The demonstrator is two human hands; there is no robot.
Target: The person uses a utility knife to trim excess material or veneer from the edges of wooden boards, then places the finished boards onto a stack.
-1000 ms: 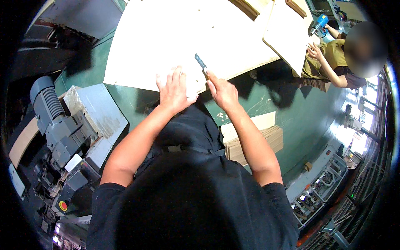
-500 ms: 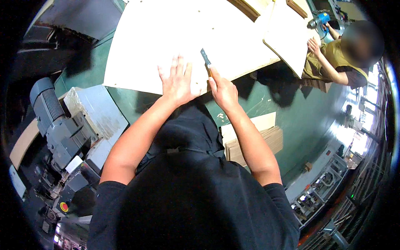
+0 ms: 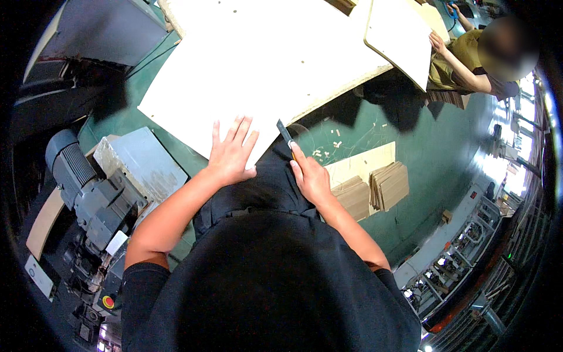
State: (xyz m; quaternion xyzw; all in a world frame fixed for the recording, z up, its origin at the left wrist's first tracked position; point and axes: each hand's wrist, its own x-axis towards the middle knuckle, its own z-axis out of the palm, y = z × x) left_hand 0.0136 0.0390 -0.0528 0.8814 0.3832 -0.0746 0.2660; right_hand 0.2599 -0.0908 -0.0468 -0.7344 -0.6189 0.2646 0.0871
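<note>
Worker trims a pale board (image 3: 264, 64) at its near edge. Left hand (image 3: 230, 154) lies flat on the board, fingers spread open, palm at the edge. Right hand (image 3: 311, 179) is closed round a knife (image 3: 285, 134), blade just beyond the fingertips, touching the board's edge, just right of the left fingers. Best practice, by the look: keep left-hand pressure on, blade angle steady, cut w/ fingers out of line. Both forearms reach fwd, elbows bent. Offcuts (image 3: 325, 146) on floor beyond rt hand.
</note>
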